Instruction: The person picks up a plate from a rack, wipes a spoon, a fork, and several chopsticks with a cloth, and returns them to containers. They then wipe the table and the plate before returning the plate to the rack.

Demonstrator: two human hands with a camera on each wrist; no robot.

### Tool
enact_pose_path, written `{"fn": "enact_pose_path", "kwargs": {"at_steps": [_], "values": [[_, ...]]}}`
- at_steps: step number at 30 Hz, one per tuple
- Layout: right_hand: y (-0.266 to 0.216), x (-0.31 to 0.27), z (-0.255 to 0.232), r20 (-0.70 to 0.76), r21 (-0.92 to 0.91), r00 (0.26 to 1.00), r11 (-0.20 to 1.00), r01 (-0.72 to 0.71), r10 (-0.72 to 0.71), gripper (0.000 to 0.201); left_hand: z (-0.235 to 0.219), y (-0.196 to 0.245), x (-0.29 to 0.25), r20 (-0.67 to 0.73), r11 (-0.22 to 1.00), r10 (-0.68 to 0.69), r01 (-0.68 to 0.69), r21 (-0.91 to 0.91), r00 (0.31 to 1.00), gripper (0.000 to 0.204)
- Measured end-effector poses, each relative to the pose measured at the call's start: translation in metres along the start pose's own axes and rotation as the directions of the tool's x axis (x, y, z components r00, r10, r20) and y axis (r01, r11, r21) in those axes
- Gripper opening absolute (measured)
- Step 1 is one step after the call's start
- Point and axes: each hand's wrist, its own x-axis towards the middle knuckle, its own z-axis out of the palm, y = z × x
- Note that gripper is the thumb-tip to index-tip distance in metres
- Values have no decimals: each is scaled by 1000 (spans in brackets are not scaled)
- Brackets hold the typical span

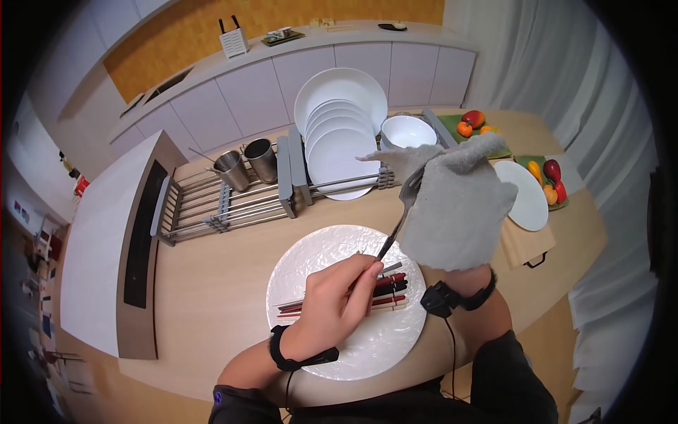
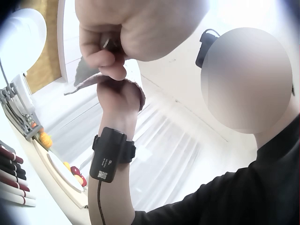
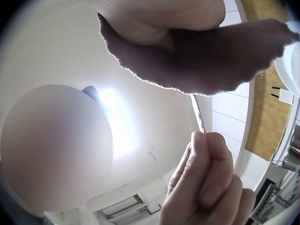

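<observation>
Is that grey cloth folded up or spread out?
Mostly spread out: the grey cloth drapes over the right hand, bunched up near the fork.

tilted fork (image 1: 409, 196) against gray cloth (image 1: 462, 212)

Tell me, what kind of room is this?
Probably a kitchen: there's a dish rack holding white plates, a long counter, and two black-handled knives in a white block.

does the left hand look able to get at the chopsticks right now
Probably not right away: the left hand is close to the chopsticks, but its fingers are pinching the fork, so they'd likely need freeing first.
</observation>
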Motion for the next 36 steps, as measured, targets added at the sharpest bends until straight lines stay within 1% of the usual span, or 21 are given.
{"fn": "enact_pose_path", "kwargs": {"at_steps": [3,6,8,9,11,12,14,15,18,20,21,23,24,25,27,30,32,33,34,35,36], "values": [[-17,2,11,40,-265,996,960,92,-84,49,3,-1,-7,5,999,23,-22,-31,1000,15],[-28,5,18,44,-329,993,937,116,-107,50,5,2,-10,1,994,-21,21,-105,1000,15],[-31,6,16,53,-447,978,871,203,-200,51,3,-1,-11,0,994,-27,27,-103,1000,15],[-30,9,11,126,-442,979,875,199,-159,55,3,-3,-12,0,994,-27,27,-104,1000,15],[-36,12,2,197,-475,964,843,251,-176,58,6,-5,-13,-33,993,-43,39,-107,999,15],[-42,15,-3,196,-511,952,804,304,-235,58,7,-4,-13,-49,993,-52,47,-105,997,15],[-40,13,-5,182,-535,941,774,338,-286,58,6,-1,-10,-63,998,-15,11,-63,998,15],[-32,9,-8,168,-527,946,786,324,-277,58,5,0,-9,-68,999,4,-7,-42,998,15],[-29,9,-12,75,-535,964,806,254,-254,49,6,2,-10,-58,1000,28,-29,-2,998,14],[-32,9,-15,-37,-407,985,903,137,-167,45,7,3,-12,-40,1000,18,-17,23,999,14],[-33,9,-15,-95,-253,993,966,51,-77,45,8,4,-12,-34,999,14,-12,36,999,13],[-32,10,-19,-33,1,998,999,-51,51,49,8,7,-12,-24,998,18,-16,61,1000,13],[-31,10,-22,-18,135,993,984,-115,118,51,8,9,-13,-21,997,19,-17,74,1000,13],[-29,8,-22,7,262,986,952,-160,164,52,7,11,-14,-14,997,11,-10,73,1000,13],[-24,6,-24,50,506,975,836,-212,217,55,8,12,-15,-3,998,-1,2,67,1000,13],[-16,2,-21,132,782,965,574,-241,225,59,10,9,-17,-10,999,-42,42,26,999,14],[-10,-3,-14,201,884,962,389,-260,184,62,11,2,-17,-16,997,-77,77,-7,997,15],[-6,-6,-9,233,908,960,319,-271,153,63,12,0,-17,-19,995,-94,93,-23,995,16],[-2,-9,-3,250,918,961,285,-274,120,65,12,1,-17,-24,995,-96,95,-38,995,16],[2,-11,2,256,921,963,281,-269,83,66,12,2,-16,-29,994,-100,98,-52,995,17],[5,-13,7,246,915,968,319,-247,45,68,12,3,-16,-35,993,-105,102,-66,994,17]]}}
